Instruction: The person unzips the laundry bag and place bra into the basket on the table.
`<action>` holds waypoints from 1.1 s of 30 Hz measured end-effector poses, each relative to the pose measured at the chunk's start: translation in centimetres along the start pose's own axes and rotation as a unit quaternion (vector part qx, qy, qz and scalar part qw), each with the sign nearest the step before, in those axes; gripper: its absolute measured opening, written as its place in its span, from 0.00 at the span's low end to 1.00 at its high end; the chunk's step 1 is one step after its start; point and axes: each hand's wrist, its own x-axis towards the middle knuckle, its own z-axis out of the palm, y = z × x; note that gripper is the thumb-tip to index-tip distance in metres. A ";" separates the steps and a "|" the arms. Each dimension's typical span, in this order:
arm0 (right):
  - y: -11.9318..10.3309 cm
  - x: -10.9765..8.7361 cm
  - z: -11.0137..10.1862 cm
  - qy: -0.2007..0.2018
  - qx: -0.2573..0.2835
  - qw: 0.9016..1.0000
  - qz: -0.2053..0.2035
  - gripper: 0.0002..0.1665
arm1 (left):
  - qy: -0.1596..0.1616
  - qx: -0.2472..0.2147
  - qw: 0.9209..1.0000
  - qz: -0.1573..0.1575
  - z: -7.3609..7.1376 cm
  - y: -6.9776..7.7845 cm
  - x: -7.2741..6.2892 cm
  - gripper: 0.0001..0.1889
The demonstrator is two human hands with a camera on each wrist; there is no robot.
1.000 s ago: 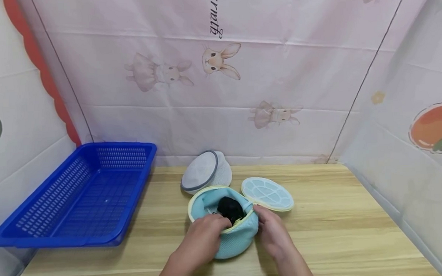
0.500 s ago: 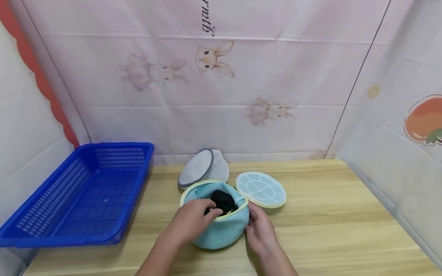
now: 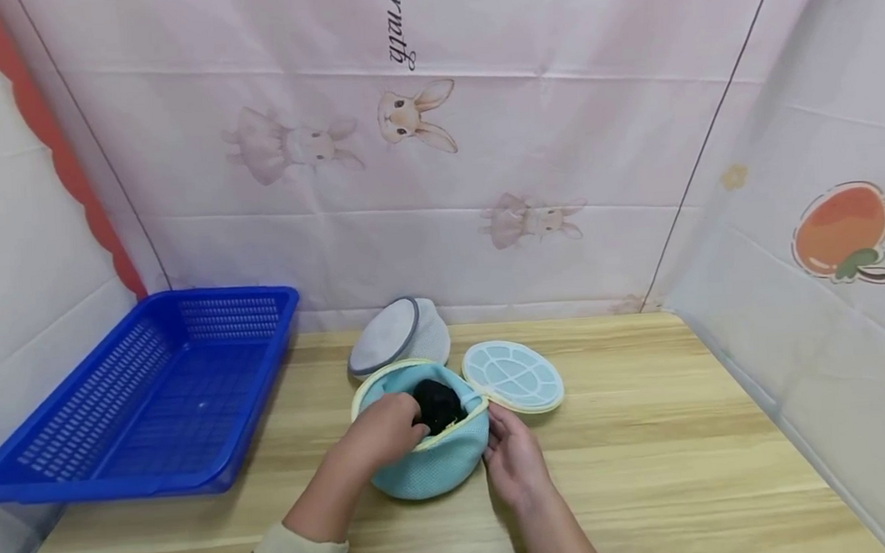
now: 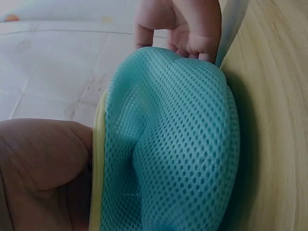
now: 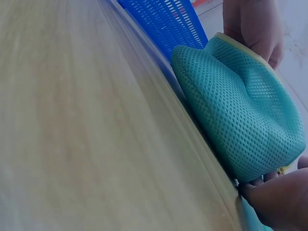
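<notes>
A round turquoise mesh laundry bag (image 3: 434,475) with a yellow zip edge stands on the table, its round lid (image 3: 513,377) folded back to the right. Inside lies a bundled black cloth-like thing (image 3: 436,400). My left hand (image 3: 386,432) reaches over the near left rim into the bag, beside the black bundle; its fingertips are hidden there. At the bag's right side my right hand (image 3: 517,462) holds the fabric near the lid's hinge, palm turned up. The right wrist view shows fingers of the right hand (image 5: 284,195) tucked against the mesh bag (image 5: 231,106).
Behind the turquoise bag leans a white mesh bag (image 3: 387,336) with a grey rim. A large blue plastic basket (image 3: 123,485) stands at the left. Printed sheets (image 3: 381,255) wall in the back and sides of the wooden table (image 3: 648,466).
My left hand lifted slightly from the black bundle, then dipped back into the bag further left. My right hand stays at the bag's right side. The view has shifted a little.
</notes>
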 end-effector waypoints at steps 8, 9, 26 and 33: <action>-0.2 0.2 -0.1 0.013 -0.004 1.000 -0.019 0.20 | -0.035 -0.015 0.999 -0.007 -0.1 0.3 0.8 0.11; -0.3 0.2 -0.1 0.014 -0.006 1.000 -0.022 0.19 | -0.040 -0.019 0.999 -0.010 0.0 0.3 0.9 0.11; -0.2 0.0 -0.3 0.025 -0.043 0.999 -0.012 0.28 | 0.071 0.061 0.993 0.073 0.6 1.8 2.0 0.30; -0.3 0.0 -0.3 0.023 -0.044 0.999 -0.012 0.30 | 0.061 0.083 0.993 0.061 1.7 1.6 3.5 0.28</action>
